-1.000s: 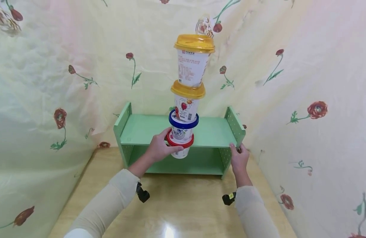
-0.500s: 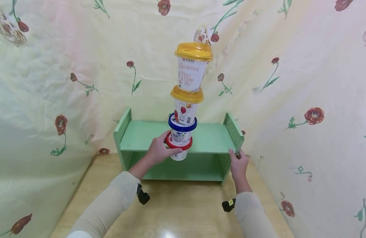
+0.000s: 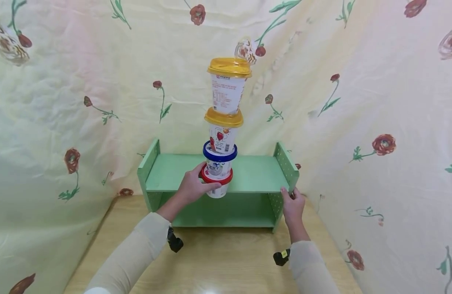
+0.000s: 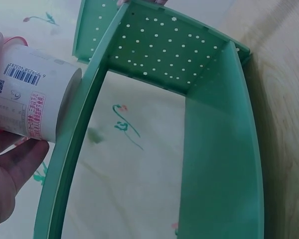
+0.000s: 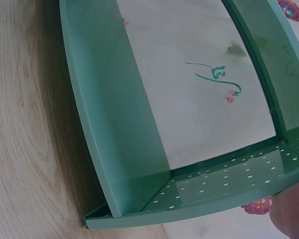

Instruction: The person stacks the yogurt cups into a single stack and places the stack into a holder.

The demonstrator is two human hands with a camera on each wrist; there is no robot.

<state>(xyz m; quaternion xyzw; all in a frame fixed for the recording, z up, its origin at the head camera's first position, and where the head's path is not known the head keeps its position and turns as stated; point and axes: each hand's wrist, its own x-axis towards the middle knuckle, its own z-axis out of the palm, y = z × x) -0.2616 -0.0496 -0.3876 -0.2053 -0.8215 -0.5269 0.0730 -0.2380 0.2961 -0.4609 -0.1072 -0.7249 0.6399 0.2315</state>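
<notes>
My left hand grips the red-lidded white cup at the bottom of a tall stack. On it sits a blue-lidded cup, then a yellow-lidded cup with fruit pictures, then a larger yellow-lidded cup on top. The stack leans slightly. In the left wrist view the bottom cup has its base right at the front edge of the green shelf's upper board. My right hand holds the green shelf at its right front corner, thumb on the upper board, fingers by the side panel.
The two-tier shelf stands on a wooden tabletop, with raised side panels above its upper board. A flowered cloth hangs behind and along both sides. A small black camera sits on the left wrist, another on the right.
The head view has tilted up, so the shelf sits lower in it. The stack has risen slightly against the shelf's front edge. Both hands keep their grips.
</notes>
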